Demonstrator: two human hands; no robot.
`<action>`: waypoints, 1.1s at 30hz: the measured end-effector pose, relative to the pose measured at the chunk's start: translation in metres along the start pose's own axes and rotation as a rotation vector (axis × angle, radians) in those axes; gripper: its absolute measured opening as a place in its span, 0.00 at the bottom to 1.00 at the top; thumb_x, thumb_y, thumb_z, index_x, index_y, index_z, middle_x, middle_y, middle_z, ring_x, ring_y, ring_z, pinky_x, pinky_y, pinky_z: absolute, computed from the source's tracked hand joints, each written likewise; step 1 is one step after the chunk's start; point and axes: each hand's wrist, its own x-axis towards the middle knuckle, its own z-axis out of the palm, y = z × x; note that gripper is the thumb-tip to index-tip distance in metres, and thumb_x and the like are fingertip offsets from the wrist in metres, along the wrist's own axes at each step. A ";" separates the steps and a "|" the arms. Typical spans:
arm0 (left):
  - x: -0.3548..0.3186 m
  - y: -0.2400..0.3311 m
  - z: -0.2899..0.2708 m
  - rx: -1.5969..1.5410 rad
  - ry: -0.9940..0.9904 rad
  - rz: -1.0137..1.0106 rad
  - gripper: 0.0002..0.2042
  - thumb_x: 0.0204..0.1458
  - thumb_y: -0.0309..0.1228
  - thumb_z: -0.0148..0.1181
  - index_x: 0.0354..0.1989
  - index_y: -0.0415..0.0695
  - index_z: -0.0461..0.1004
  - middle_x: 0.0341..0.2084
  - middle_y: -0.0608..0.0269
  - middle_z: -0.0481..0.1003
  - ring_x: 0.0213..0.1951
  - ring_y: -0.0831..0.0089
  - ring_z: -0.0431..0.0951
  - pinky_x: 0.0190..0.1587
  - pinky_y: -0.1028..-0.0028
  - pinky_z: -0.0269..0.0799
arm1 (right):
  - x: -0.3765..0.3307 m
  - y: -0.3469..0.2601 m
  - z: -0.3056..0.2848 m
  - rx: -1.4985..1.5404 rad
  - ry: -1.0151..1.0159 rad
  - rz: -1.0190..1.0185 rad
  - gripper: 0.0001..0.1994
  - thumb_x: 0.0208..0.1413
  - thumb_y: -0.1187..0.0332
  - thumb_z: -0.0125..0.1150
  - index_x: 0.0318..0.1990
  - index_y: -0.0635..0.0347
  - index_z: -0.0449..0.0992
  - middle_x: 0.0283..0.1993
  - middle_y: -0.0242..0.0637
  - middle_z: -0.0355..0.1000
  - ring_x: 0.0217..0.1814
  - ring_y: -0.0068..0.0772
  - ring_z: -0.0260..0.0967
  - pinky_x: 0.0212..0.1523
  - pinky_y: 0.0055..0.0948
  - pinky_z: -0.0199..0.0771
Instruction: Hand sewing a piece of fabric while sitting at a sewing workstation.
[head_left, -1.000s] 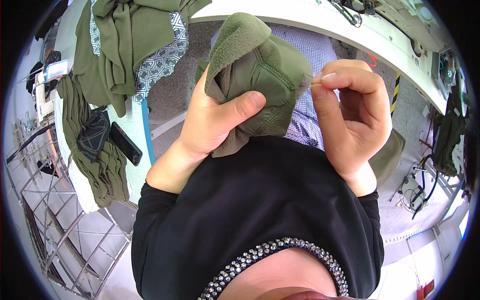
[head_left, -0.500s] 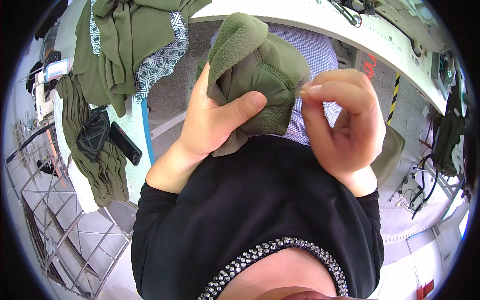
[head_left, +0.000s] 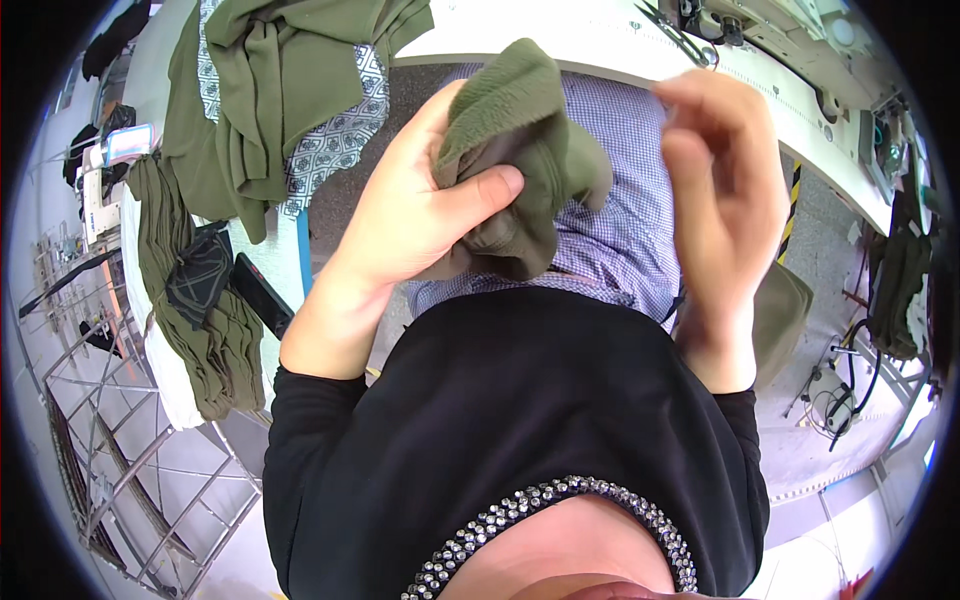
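"Just above the black top, over the lap's checked cloth, what is in hand?"

"Green fleecy fabric, one crumpled piece. The left hand grips it, thumb pressed on the near side, the other fingers mostly hidden behind."

"And the right hand?"

"Raised, apart from the fabric and blurred. Thumb and forefinger look parted; I see nothing between them, though a fine thread could escape me."

"So how far along is it?"

"Under way, I'd judge, not finished: the piece is held up rather than laid aside. Its folds hide most of the seams, so I can't tell which parts are done or how much handling is left."

"Anything further off that helps?"

"Little. To the left lie a stack of olive cloth and a dark phone-like object; beyond them, a draped olive garment with patterned cloth. Whether those are finished, I can't say. Farthest, a white table bears a dark metal tool, untouched."
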 end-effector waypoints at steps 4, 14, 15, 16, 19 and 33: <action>0.014 0.023 -0.004 0.088 -0.180 0.000 0.25 0.48 0.23 0.64 0.56 0.37 0.64 0.46 0.64 0.72 0.49 0.77 0.69 0.54 0.73 0.65 | 0.017 0.038 0.018 0.506 -0.162 0.109 0.15 0.48 0.81 0.56 0.45 0.66 0.73 0.43 0.34 0.71 0.44 0.21 0.68 0.47 0.23 0.68; 0.021 0.037 -0.013 0.928 -0.227 0.428 0.22 0.36 0.25 0.69 0.44 0.42 0.72 0.39 0.60 0.72 0.40 0.68 0.76 0.46 0.73 0.72 | 0.015 0.005 -0.043 0.346 -0.494 -0.055 0.13 0.44 0.79 0.60 0.41 0.67 0.73 0.37 0.40 0.71 0.41 0.34 0.70 0.43 0.28 0.70; 0.022 0.032 -0.015 0.935 -0.224 0.435 0.22 0.36 0.25 0.69 0.44 0.42 0.72 0.39 0.60 0.72 0.40 0.68 0.76 0.46 0.73 0.72 | 0.013 0.003 -0.045 0.422 -0.656 -0.187 0.12 0.45 0.74 0.63 0.39 0.68 0.75 0.37 0.42 0.71 0.40 0.35 0.71 0.41 0.29 0.70; 0.022 0.027 -0.016 0.944 -0.211 0.634 0.19 0.35 0.24 0.67 0.40 0.42 0.73 0.37 0.61 0.71 0.38 0.66 0.76 0.43 0.72 0.73 | 0.010 0.003 -0.046 0.512 -0.807 -0.313 0.12 0.47 0.70 0.66 0.37 0.68 0.76 0.38 0.44 0.72 0.40 0.37 0.71 0.39 0.30 0.71; 0.021 0.013 -0.020 0.940 -0.191 1.021 0.14 0.33 0.21 0.64 0.32 0.43 0.74 0.31 0.62 0.69 0.35 0.63 0.77 0.37 0.71 0.76 | 0.005 0.008 -0.041 0.625 -0.900 -0.224 0.12 0.47 0.69 0.67 0.37 0.68 0.77 0.37 0.44 0.72 0.37 0.37 0.71 0.36 0.30 0.70; 0.009 -0.015 -0.020 0.944 -0.055 1.449 0.08 0.32 0.24 0.61 0.23 0.48 0.70 0.30 0.66 0.66 0.32 0.68 0.77 0.37 0.69 0.78 | 0.008 -0.004 0.016 0.519 -0.580 0.177 0.03 0.52 0.78 0.57 0.33 0.66 0.77 0.34 0.33 0.68 0.33 0.20 0.63 0.31 0.19 0.62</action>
